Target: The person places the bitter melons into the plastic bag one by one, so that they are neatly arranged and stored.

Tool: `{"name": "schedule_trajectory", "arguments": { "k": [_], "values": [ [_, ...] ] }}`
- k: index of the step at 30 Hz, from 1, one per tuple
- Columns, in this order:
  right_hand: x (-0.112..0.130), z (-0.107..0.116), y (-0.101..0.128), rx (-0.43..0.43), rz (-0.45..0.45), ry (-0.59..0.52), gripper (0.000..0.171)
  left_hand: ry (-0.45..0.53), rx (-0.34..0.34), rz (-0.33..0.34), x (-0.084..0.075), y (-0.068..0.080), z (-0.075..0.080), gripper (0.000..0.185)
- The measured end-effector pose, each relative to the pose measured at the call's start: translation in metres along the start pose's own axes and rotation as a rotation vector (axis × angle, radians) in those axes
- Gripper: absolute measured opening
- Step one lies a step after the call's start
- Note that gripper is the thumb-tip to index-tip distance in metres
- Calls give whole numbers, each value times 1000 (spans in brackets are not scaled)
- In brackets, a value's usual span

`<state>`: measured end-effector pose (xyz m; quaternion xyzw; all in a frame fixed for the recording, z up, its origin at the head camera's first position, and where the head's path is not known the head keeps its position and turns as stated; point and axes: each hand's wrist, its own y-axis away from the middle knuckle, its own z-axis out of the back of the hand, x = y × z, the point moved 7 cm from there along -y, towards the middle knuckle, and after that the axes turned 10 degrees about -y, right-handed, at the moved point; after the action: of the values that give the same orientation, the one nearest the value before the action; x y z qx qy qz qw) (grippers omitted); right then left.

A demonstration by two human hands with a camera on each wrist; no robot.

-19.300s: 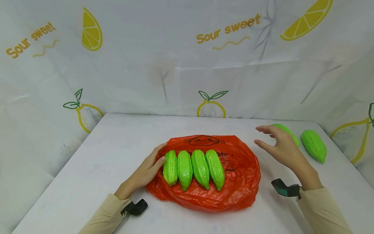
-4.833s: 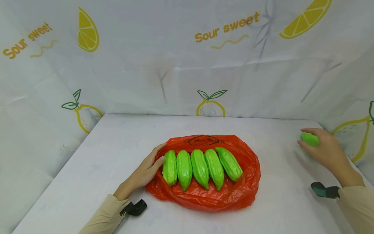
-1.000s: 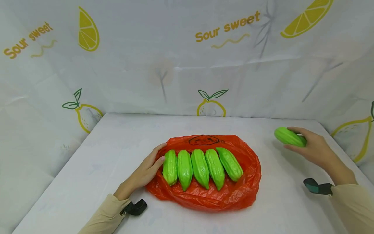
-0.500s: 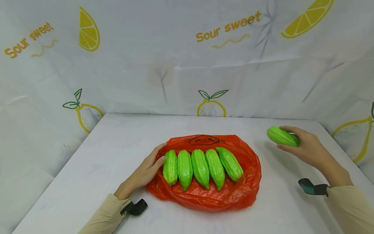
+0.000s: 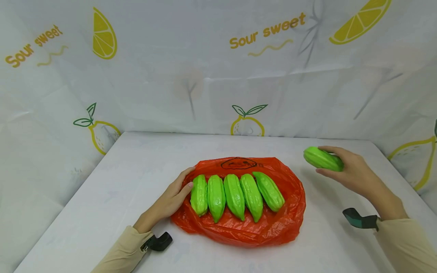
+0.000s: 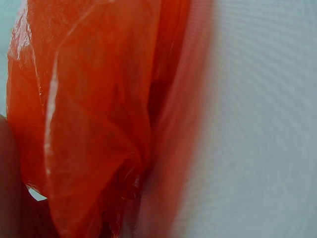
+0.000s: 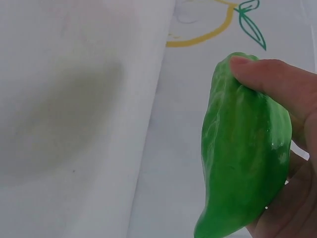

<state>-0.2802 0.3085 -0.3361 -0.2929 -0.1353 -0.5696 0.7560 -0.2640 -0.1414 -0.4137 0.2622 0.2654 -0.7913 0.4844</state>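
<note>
In the head view my left hand holds the left rim of a red plastic bag, its thumb near the leftmost melon. Side by side in the bag's spread mouth lie several green bitter melons, the rightmost one slanted. The left wrist view is filled by the bag's crumpled film, with a blurred finger at the left edge. Right of the bag, above the table, my right hand grips another bitter melon between thumb and fingers. The right wrist view shows this melon, ridged and tapering to a point.
A white cloth covers the table. Behind it hangs a white curtain printed with lemons and lettering. Black wrist cameras sit below the left and right hands. The held melon's shadow falls on the tabletop.
Over the last second my right hand has moved left with its melon. Earlier, a fifth melon joined those in the bag and the last one was taken from the right. The left hand stays put.
</note>
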Motion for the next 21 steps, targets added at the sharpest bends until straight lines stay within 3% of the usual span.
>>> {"name": "schedule_trajectory", "arguments": {
  "k": [21],
  "values": [
    [51, 0, 3, -79, 212, -22, 69, 3, 0, 3, -1, 1, 1, 50]
  ]
}}
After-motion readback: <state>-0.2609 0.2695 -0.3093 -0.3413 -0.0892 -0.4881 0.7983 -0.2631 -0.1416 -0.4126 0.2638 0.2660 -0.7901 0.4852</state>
